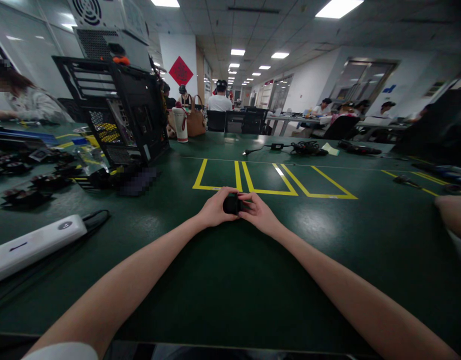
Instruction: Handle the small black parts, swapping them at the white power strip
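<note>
Both my arms reach forward over a dark green table (230,280). My left hand (214,208) and my right hand (258,212) meet at the middle of the table. Together they grip a small black rounded object (231,204), with the fingers of each hand curled round its sides. I cannot make out what the object is. It sits just in front of yellow tape rectangles (268,182) marked on the table.
An open black computer case (118,112) stands at the left, with small black parts (35,182) spread beside it. A white power strip (31,245) lies near left. Cables and an adapter (305,147) lie farther back. Another person's arm (455,212) enters at right. Other people sit at distant tables.
</note>
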### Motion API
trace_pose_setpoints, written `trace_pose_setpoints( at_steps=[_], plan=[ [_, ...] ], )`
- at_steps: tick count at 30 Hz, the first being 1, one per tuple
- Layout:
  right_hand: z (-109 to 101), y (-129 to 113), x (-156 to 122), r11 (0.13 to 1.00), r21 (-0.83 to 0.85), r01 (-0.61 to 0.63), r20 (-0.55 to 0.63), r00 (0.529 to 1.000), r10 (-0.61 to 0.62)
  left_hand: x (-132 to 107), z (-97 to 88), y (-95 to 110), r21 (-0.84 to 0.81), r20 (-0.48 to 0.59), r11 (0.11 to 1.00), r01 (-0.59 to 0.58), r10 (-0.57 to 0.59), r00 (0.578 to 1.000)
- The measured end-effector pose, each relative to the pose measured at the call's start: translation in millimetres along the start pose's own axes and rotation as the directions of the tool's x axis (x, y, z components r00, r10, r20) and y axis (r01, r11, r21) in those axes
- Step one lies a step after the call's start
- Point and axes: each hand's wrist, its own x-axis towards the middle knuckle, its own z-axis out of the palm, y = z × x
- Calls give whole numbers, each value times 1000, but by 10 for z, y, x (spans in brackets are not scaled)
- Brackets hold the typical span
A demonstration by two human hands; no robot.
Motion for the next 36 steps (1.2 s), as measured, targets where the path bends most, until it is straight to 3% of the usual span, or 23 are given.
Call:
trace_pose_setpoints(
  at_steps=[11,18,24,32,36],
  plan=[
    [-28,-38,9,995,-97,-37,-13,999,36,-1,-14,5,5,7,1000,-2,2,1000],
    [-17,-4,7,999,43,-23,30,999,21,1,-16,13,4,3,1000,-11,11,1000],
    [-12,16,30,999,-33,-30,-49,998,28,3,-16,2,9,2,1000,-4,4,1000],
    [-6,-1,-8,998,-55,30,-12,999,-31,2,-12,-8,-7,5,1000,-9,9,1000],
    [-4,1,-18,993,-118,-14,-21,1000,11,-6,-35,-47,-13,3,999,30,-30,1000]
  ],
)
